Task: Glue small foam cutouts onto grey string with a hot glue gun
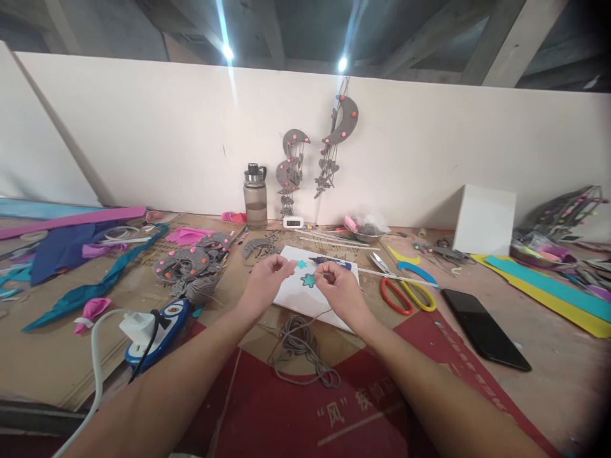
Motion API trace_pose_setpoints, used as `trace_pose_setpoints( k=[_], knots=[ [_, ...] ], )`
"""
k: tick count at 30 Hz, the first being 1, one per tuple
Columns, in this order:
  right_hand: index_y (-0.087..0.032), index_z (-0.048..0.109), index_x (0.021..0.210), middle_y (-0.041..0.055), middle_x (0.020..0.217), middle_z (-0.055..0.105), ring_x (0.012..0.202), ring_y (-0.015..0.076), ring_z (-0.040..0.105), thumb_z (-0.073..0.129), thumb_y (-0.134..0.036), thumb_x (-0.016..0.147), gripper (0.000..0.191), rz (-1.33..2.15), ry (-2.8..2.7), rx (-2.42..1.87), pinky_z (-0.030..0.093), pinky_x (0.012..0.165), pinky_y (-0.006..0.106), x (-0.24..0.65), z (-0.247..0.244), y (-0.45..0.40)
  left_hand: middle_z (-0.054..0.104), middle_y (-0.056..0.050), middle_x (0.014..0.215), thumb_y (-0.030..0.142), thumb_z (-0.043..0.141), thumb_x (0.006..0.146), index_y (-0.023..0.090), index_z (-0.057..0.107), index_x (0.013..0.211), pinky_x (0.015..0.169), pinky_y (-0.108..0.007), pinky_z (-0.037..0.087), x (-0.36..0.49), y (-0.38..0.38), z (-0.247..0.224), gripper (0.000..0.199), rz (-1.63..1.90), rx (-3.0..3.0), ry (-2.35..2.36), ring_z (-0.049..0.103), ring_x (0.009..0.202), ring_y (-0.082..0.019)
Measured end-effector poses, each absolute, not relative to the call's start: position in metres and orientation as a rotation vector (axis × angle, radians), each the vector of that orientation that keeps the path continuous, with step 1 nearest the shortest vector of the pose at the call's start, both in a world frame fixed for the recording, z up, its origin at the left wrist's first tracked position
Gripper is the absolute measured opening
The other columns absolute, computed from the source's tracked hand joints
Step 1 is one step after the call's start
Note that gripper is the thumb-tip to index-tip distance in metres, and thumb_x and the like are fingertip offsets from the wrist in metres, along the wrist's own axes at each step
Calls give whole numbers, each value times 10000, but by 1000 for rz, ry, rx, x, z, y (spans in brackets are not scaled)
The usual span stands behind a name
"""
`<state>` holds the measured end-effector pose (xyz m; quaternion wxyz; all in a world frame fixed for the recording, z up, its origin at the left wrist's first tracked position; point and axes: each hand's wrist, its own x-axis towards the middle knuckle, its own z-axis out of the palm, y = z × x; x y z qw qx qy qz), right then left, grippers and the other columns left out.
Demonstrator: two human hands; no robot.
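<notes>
Above a sheet of white paper (pixel 285 294), my right hand (pixel 341 289) pinches a small teal flower-shaped piece with a grey edge (pixel 309 280). A grey cord (pixel 300 336) lies coiled below, and one strand runs up toward that hand. My left hand (pixel 267 277) is closed in a pinch; what its fingertips hold, if anything, is too small to make out. Just right of those fingertips is a second, plain teal flower cutout (pixel 301 264). Behind my right fingers, a dark blue pen-like tool (pixel 344 264) lies on the paper.
Scissors with red and yellow handles (pixel 408 294) and a black phone (pixel 482 327) lie at right. At left are a blue power strip (pixel 160 334) and grey moon ornaments (pixel 184 264). A water bottle (pixel 255 197) and small digital clock (pixel 293 222) stand by the white wall.
</notes>
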<state>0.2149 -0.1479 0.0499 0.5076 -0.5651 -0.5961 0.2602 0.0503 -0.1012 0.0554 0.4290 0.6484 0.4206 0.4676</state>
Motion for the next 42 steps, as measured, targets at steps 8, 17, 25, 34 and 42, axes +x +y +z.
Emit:
trace_pose_setpoints(
  k=[8, 17, 25, 34, 42],
  knots=[
    [-193, 583, 742, -13, 651, 538, 594, 115, 431, 525, -296, 738, 118, 564, -1512, -1377, 343, 549, 232, 215, 49, -148, 666, -33, 803, 433, 535, 792, 165, 684, 835, 676, -251, 418, 51, -103, 59, 310, 928, 1851, 967, 565, 753, -153],
    [-194, 584, 752, -12, 657, 532, 591, 115, 425, 515, -290, 746, 118, 482, -1570, -1385, 342, 562, 241, 215, 51, -150, 692, -40, 868, 356, 591, 754, 181, 698, 908, 653, -249, 433, 53, -111, 60, 256, 870, 1923, 924, 574, 728, -143],
    [-187, 558, 730, -24, 629, 522, 554, 98, 419, 552, -343, 721, 156, 669, -1390, -1335, 318, 508, 219, 218, 47, -142, 582, -7, 658, 459, 503, 823, 158, 590, 724, 560, -233, 380, 47, -104, 61, 328, 1097, 1699, 993, 482, 566, -102],
    [-188, 563, 725, -22, 615, 520, 547, 97, 414, 564, -340, 719, 153, 685, -1392, -1338, 313, 492, 215, 217, 47, -143, 630, -27, 729, 446, 522, 812, 163, 645, 782, 612, -245, 403, 49, -108, 64, 310, 1077, 1853, 1048, 540, 677, -135],
    [-195, 572, 733, -16, 651, 552, 594, 113, 454, 537, -317, 744, 128, 614, -1496, -1325, 346, 536, 230, 214, 45, -145, 692, -31, 860, 339, 608, 737, 184, 693, 882, 642, -250, 426, 53, -108, 55, 229, 964, 2000, 1018, 558, 680, -130]
  ],
)
